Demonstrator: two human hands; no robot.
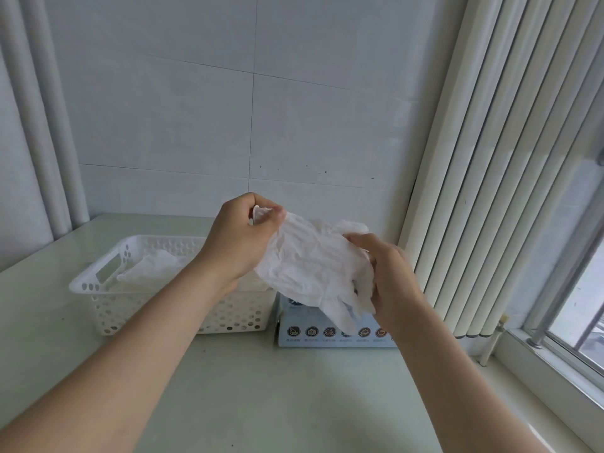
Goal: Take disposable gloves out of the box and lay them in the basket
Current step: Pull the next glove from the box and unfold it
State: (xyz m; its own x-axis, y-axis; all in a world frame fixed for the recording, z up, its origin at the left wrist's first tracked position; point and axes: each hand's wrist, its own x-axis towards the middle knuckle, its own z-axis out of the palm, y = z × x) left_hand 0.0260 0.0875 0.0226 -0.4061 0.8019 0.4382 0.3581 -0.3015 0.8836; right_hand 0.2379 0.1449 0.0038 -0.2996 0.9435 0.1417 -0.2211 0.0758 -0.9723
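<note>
A crumpled white disposable glove [310, 263] is stretched between both hands above the table. My left hand [242, 237] pinches its cuff end at the upper left. My right hand [389, 276] grips its finger end at the lower right. Under the glove stands the light blue glove box [330, 335], its top mostly hidden by the glove. To the left of the box is a white perforated basket [108, 308] with a white glove [153, 269] lying inside it.
The pale table [261, 393] meets a white tiled wall behind. Vertical blinds [490, 191] hang at the right, beside a window sill [549, 384]. White pipes [49, 125] run down the far left corner.
</note>
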